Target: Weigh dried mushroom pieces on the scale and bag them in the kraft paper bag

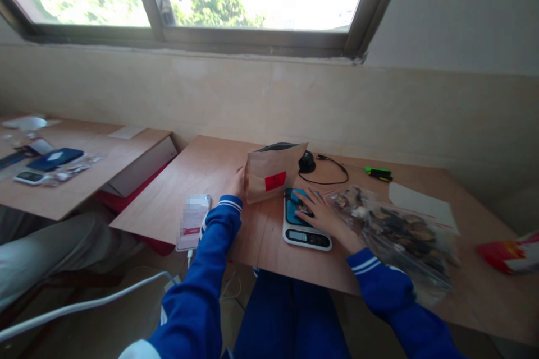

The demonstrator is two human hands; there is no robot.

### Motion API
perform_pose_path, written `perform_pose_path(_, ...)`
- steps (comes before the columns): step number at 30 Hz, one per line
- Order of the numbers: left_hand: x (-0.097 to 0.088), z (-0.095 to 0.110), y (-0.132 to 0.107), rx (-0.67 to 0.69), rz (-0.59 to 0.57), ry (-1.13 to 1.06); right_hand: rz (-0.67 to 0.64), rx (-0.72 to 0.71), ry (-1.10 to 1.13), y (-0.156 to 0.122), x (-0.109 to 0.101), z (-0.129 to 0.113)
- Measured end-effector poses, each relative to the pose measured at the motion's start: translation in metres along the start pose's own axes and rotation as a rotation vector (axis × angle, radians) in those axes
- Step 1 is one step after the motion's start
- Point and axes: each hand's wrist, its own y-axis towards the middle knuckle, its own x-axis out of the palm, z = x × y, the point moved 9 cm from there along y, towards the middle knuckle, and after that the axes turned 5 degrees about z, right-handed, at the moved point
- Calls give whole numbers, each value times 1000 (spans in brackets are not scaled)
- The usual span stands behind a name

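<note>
My left hand (238,183) is closed on the left edge of a brown kraft paper bag (257,182) with a red label. The bag stands upright on the table with its dark-lined mouth open. My right hand (320,212) is spread over a small white kitchen scale (287,242) with a blue top and a lit display. Under its fingers lie some small dark pieces (304,208), partly hidden. I cannot tell whether the fingers touch them. Just right of this hand are clear plastic bags (404,235) of brown and black dried-looking pieces.
A phone (193,221) on a white cable lies at the table's left edge. Behind the scale are a black cable (337,179) and a green-and-black tool (379,173). White paper (421,205) and a red packet (501,255) lie right. Another person's leg (50,252) is at left.
</note>
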Motion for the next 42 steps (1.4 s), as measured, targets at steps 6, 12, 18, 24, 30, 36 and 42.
perform_pose_path(6, 32, -3, 1, 28, -234, -32, -14, -107, 76, 20, 7, -9)
perform_pose_path(12, 49, -19, -2, 6, -300, 19, 157, -127, 202, 20, 0, -7)
perform_pose_path(18, 46, -27, -2, -38, -211, 109, 215, -79, 230, 16, -13, -1)
perform_pose_path(24, 25, -23, -5, -66, -40, 144, 266, -47, 299, 15, -20, 4)
perform_pose_path(30, -28, 54, 13, 17, 248, 59, 482, -21, 381, 12, -69, 2)
perform_pose_path(36, -28, 208, 6, 417, 118, -220, 730, 14, 438, 32, -154, 0)
perform_pose_path(42, 15, 212, 3, 435, -14, -93, 713, -117, 398, 79, -195, -24)
